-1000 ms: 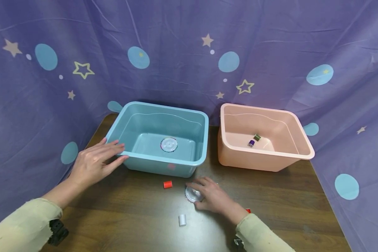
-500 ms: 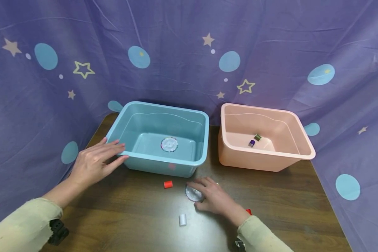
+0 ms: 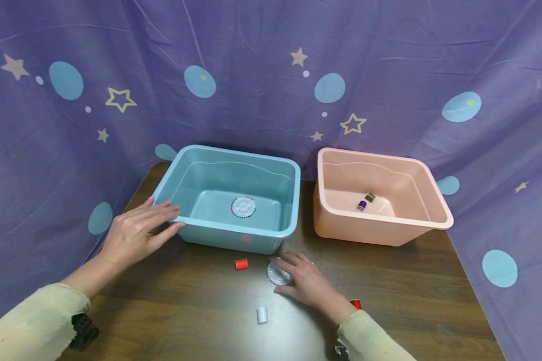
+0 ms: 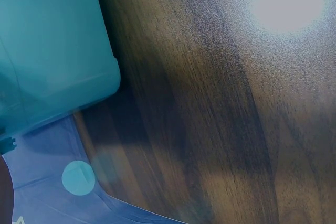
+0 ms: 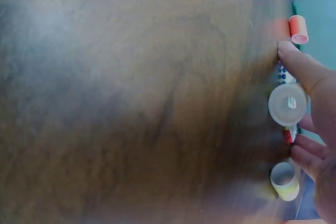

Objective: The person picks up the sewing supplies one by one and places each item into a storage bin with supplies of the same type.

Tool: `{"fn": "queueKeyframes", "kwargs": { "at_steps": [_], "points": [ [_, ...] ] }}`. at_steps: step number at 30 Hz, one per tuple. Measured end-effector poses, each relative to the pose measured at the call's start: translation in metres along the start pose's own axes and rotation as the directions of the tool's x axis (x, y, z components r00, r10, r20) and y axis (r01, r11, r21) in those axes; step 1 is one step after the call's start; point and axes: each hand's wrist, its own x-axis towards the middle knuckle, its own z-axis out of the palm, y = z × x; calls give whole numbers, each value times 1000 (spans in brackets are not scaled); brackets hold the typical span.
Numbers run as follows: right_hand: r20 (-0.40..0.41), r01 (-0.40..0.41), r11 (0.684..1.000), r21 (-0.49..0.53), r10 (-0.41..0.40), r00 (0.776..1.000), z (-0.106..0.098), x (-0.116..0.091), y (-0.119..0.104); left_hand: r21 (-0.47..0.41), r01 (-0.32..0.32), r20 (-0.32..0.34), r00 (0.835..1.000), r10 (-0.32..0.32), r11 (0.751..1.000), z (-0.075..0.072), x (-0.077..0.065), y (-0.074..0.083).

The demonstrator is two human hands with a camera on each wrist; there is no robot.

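Pale yellow-green sleeves, bare hands.
By the desk's (image 3: 185, 311) left edge, the left sleeve (image 3: 36, 321) ends in an uneven cuff above a chunky black wrist device (image 3: 83, 332); the right sleeve (image 3: 372, 338) matches in colour.

Strong white glare on tabletop (image 4: 210, 87)

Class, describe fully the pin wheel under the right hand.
The pin wheel is a pale, seemingly plastic disc, its rim set with coloured pinheads, some blue, around a translucent round centre. It is in front of the blue tub's right end. The right hand partly covers it, spanning its edges; grip and tilt are unclear.
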Motion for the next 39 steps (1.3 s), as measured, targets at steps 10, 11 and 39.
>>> {"fn": "queueKeyframes", "kwargs": {
  "at_steps": [10,11,39],
  "points": [
    [9,14,1000,-18,-14,1000,-1,3,-1,22,6,18,1000,-6,1000,-1,0,0],
    [5,24,1000,-21,-24,1000,-2,3,-2,24,7,20,1000,-8,1000,-1,0,0],
    [2,19,1000,22,-20,1000,-4,2,-3,15,10,3,1000,-10,1000,1,0,0]
  ]
}}
